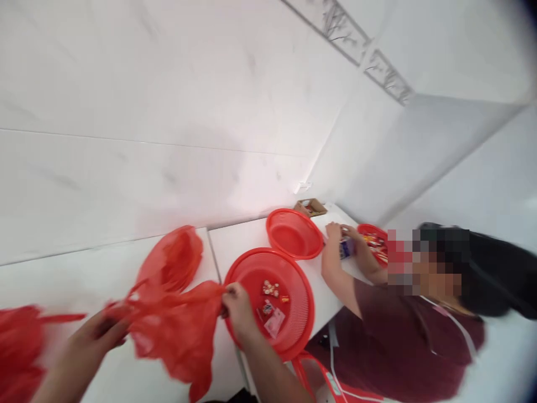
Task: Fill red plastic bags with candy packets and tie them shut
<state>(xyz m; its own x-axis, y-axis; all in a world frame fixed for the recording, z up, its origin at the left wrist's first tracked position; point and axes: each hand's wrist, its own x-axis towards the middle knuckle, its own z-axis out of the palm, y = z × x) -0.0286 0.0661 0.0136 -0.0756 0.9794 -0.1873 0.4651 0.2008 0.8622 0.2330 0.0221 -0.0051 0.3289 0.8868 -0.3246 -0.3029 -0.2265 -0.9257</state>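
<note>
A thin red plastic bag point(180, 330) hangs stretched between my two hands above the white table. My left hand point(103, 330) pinches its left side, fingers closed on the film. Gripping the upper right corner is my right hand point(238, 308), which is at the left rim of a large red basket point(304, 280). Several small wrapped packets point(271, 289) and a clear pinkish packet point(275, 323) lie in that basket. Behind the bag, a red basket point(191, 240) holds more red plastic film; the bag hides part of it.
Another red basket point(293, 232) and a cardboard box point(310, 207) stand towards the wall. At right, a co-worker in a dark red shirt point(403, 336) handles a purple packet point(346, 248) beside a filled red basket point(373, 242). More red bags point(19, 347) lie at far left.
</note>
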